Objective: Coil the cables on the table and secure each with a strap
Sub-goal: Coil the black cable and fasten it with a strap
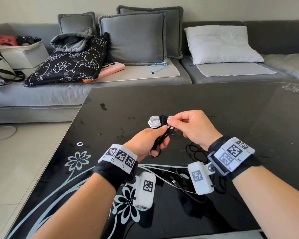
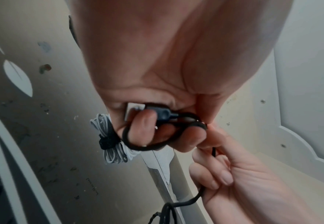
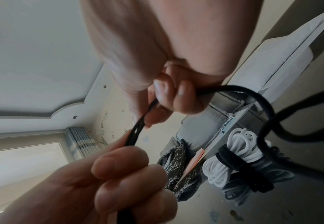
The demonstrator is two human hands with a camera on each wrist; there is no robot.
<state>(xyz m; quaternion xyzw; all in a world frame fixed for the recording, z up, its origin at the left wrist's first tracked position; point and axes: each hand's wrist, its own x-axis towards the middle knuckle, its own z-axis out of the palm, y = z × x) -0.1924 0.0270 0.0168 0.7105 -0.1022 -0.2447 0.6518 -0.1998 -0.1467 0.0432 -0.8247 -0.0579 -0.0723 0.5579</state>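
Observation:
A black cable [image 1: 160,139] is held above the glossy black table [image 1: 214,104] between both hands. My left hand [image 1: 149,141] grips a small coil of it, with the plug [image 2: 162,114] tucked against the palm and loops [image 2: 147,145] round the fingers. My right hand [image 1: 188,125] pinches the cable [image 3: 138,128] just beside the left fingers, and the slack [image 3: 268,115] trails down to a loose pile [image 1: 195,152] on the table. Behind the hands lies a coiled white cable [image 1: 153,121] bound by a black strap [image 3: 231,160].
More loose cable [image 1: 176,182] lies on the table near my wrists. A grey sofa [image 1: 145,78] with cushions, a patterned black bag [image 1: 67,64] and a white box [image 1: 22,54] stands beyond the table's far edge. The floor [image 1: 16,161] lies to the left.

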